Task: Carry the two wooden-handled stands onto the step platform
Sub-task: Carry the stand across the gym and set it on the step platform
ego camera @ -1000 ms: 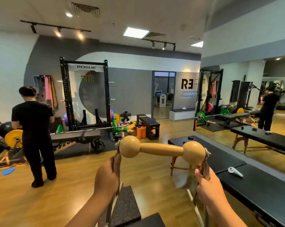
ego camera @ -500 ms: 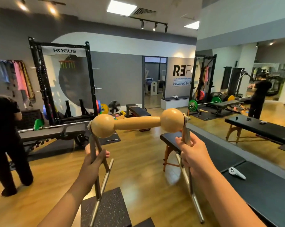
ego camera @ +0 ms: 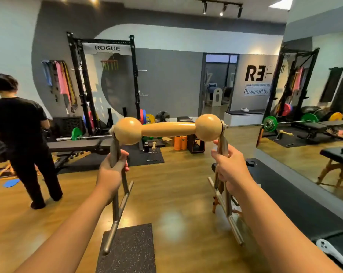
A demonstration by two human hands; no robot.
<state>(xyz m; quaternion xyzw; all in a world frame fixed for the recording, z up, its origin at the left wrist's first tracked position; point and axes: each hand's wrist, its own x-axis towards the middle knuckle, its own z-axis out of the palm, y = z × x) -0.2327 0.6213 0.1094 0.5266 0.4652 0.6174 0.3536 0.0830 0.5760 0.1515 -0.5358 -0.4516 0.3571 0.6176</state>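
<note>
I hold one wooden-handled stand [ego camera: 168,129] up at chest height: a tan wooden bar with two ball ends on grey metal legs. My left hand [ego camera: 112,170] grips its left leg and my right hand [ego camera: 228,170] grips its right leg. Its metal feet hang above the floor. Below, near the bottom edge, lies the dark speckled step platform [ego camera: 131,251]. A second wooden-handled stand [ego camera: 153,148] stands small on the black mat far ahead, near the rack.
A person in black [ego camera: 22,138] stands at the left with their back to me. A black padded table [ego camera: 296,203] with a white controller [ego camera: 332,251] runs along my right. A squat rack [ego camera: 105,83], bench and barbell [ego camera: 84,140] stand ahead; a mirror wall is at right.
The view has swung left and the person in black has come back into full view. I have carried the stand forward, level, still gripped by both legs.
</note>
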